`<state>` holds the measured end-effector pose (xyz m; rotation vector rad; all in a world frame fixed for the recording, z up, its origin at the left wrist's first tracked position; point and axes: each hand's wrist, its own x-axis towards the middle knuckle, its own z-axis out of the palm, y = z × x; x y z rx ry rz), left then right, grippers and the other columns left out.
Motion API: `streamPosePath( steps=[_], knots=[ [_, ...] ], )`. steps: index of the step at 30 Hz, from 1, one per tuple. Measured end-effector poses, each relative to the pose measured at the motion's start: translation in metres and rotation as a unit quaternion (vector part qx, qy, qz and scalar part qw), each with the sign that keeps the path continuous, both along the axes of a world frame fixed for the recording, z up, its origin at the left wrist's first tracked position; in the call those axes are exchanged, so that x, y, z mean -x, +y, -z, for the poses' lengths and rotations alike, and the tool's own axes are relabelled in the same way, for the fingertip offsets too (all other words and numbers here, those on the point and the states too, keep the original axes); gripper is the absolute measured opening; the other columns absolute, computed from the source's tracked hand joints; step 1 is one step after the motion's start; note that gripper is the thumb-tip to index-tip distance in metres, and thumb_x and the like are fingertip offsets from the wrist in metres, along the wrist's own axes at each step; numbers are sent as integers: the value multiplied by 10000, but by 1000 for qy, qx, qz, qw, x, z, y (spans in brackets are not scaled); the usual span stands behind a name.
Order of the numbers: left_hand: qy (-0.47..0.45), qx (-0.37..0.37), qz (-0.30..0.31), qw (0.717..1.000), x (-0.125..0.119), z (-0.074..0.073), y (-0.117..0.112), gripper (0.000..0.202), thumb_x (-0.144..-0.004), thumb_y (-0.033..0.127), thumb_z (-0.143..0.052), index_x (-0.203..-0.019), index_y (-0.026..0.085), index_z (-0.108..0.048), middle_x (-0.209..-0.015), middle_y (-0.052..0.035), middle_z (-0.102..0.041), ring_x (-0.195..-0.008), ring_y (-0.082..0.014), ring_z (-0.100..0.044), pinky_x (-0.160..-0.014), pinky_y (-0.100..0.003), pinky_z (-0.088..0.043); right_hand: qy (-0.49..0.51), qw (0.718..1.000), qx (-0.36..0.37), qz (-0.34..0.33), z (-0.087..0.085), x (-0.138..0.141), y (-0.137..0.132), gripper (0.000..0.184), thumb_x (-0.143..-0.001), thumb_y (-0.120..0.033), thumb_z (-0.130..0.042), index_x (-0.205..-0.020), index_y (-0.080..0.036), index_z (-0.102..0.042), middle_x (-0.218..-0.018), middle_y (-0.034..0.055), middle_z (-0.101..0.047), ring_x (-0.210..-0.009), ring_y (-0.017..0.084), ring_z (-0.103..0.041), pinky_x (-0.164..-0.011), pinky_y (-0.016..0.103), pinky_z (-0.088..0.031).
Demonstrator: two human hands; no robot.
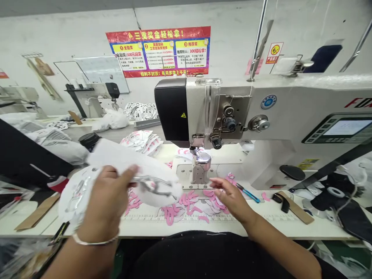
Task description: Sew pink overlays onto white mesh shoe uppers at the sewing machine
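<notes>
My left hand [109, 193] pinches a white cut fabric piece [157, 190] with a grey-and-pink printed pattern, held left of the sewing machine's needle area. Below that hand, at the left, lies a stack of similar white printed pieces [77, 190]. My right hand [229, 195] is empty, its fingers apart, just right of the sewing machine's post [200, 172]. Small pink curved pieces [188, 199] lie scattered on the table around the post. The sewing machine [276, 104] has its lamp lit over the presser foot.
A blue pen-like tool [248, 193] lies beyond my right hand. Brown cardboard strips [296, 209] lie on the table's right, near a black tape dispenser-like object [281, 202]. A screwdriver with a red handle [56, 183] is at the left. Behind the post sits a pile of white-and-pink pieces [142, 141].
</notes>
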<state>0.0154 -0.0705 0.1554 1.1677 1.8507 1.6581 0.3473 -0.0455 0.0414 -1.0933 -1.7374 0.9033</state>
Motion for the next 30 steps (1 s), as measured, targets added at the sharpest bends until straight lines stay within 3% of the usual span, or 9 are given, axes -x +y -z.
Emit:
streamPosePath(
  steps=[2, 4, 6, 9, 12, 17, 24, 27, 30],
  knots=[
    [-136, 26, 118, 983, -38, 13, 3, 407, -648, 416, -826, -771, 177, -520, -669, 8, -634, -590, -138, -616, -471, -223, -476, 92, 979, 90, -161, -19, 18, -9, 679, -855, -563, -621, -1443, -292, -416, -1333, 93, -566, -1161, 274, -562, -954, 427, -469],
    [-228, 36, 197, 953, -65, 26, 7, 358, -654, 364, -832, -805, 153, -585, -794, -35, -681, -675, -150, -645, -549, -242, -535, 145, 949, 161, -229, -33, 29, -12, 729, -811, -539, -697, -1437, -279, -429, -1300, 91, -590, -1154, 282, -566, -938, 423, -472],
    [-277, 68, 250, 925, -77, 34, 11, 335, -680, 354, -819, -855, 141, -628, -857, -45, -682, -719, -153, -650, -586, -255, -559, 196, 937, 203, -208, -39, 33, -8, 575, -829, -479, -702, -1335, -251, -550, -1154, 72, -667, -1054, 259, -614, -894, 395, -485],
    [-313, 70, 276, 906, -73, 38, 19, 285, -727, 358, -786, -865, 160, -635, -816, -11, -648, -687, -126, -622, -563, -232, -544, 272, 923, 248, -115, -40, 24, 4, 413, -823, -403, -713, -1187, -219, -648, -966, 49, -718, -880, 227, -655, -793, 355, -510],
    [-311, 49, 278, 908, -62, 37, 31, 222, -769, 344, -749, -839, 190, -605, -760, 30, -595, -627, -85, -568, -517, -185, -497, 304, 907, 287, -50, -40, 5, 16, 411, -754, -329, -764, -1132, -205, -663, -871, 45, -726, -747, 204, -662, -676, 311, -519],
    [-255, 137, 339, 895, -67, 37, 56, 245, -788, 306, -720, -746, 191, -508, -619, 58, -512, -464, -51, -471, -430, -164, -398, 354, 896, 266, 14, -47, -22, 37, 398, -690, -219, -774, -1070, -199, -658, -859, 43, -723, -704, 187, -668, -640, 289, -529],
    [-278, 163, 384, 866, -95, 34, 83, 265, -801, 296, -703, -757, 204, -459, -542, 49, -532, -464, -77, -511, -449, -170, -398, 408, 879, 247, 13, -57, -40, 80, 244, -704, -231, -751, -895, -203, -602, -627, -16, -613, -549, 151, -575, -535, 275, -498],
    [-278, 154, 379, 869, -99, 35, 89, 271, -795, 284, -705, -736, 204, -454, -526, 42, -539, -479, -90, -523, -468, -186, -416, 416, 871, 257, 42, -51, -43, 95, 232, -702, -249, -757, -758, -219, -533, -607, -29, -591, -551, 154, -580, -550, 288, -513],
    [-282, 154, 375, 869, -99, 38, 92, 268, -788, 289, -711, -730, 205, -463, -522, 39, -549, -474, -94, -520, -478, -196, -417, 416, 868, 266, 52, -42, -43, 102, 235, -717, -252, -753, -768, -228, -525, -608, -37, -582, -539, 152, -574, -556, 298, -517]
  ],
)
